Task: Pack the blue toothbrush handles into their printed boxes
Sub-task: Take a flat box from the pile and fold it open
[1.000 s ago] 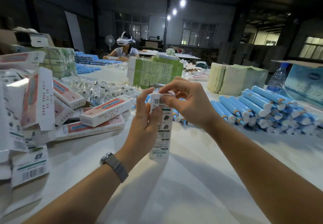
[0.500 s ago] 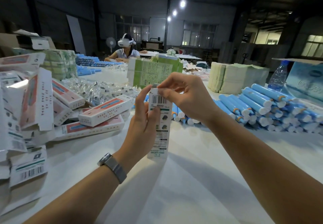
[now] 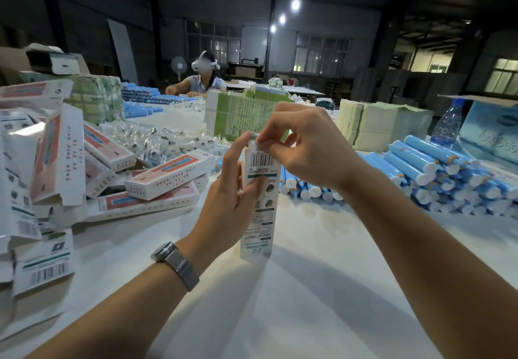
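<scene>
A white printed box stands upright on the white table, its barcode side facing me. My left hand grips its upper half from the left. My right hand pinches the flap at the box's top end. What is inside the box is hidden. A heap of blue toothbrush handles with white ends lies to the right, and a few more handles lie just behind the box. Printed boxes with red panels are piled to the left.
Flat box blanks lie at the left edge. Small clear bags are heaped behind the boxes, and green leaflet stacks stand behind those. A water bottle and a blue carton stand far right. A person sits at the far table.
The box's top and my right hand have shifted slightly; my right fingers now pinch the top flap from above. My left hand keeps its grip.
</scene>
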Demonstrator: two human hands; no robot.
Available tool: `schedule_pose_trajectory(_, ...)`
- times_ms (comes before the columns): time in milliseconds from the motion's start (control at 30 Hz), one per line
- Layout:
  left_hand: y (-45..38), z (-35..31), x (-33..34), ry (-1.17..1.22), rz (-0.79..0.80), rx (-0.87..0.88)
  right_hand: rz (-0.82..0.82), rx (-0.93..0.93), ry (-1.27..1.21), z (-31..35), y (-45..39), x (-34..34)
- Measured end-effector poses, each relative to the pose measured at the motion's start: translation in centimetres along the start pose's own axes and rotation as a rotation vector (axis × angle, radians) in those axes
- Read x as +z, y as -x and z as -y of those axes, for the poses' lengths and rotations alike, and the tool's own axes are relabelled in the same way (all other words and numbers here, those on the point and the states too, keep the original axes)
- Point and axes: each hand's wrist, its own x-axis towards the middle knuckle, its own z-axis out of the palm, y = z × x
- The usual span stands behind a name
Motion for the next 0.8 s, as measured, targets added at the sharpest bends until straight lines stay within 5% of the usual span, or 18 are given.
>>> schedule_pose_trajectory(233,0.0,0.1,0.1,0.014,-0.062,-0.007,0.003,0.075,-0.209,-0.6,0.4,0.6)
schedule_pose_trajectory(533,-0.1,0.6,0.1,0.023,-0.160,-0.005,-0.127,-0.047,-0.028,-0.9,0.7,2.6)
schedule_pose_trajectory(700,-0.1,1.6,-1.1,0.060,-0.232,-0.063,0.194,0.088,0.168,-1.1,2.0,5.0)
schedule_pose_trajectory(800,-0.1,2.3,-1.3,0.237,-0.220,-0.148,0.251,0.231,0.031,-0.6,3.0,6.4)
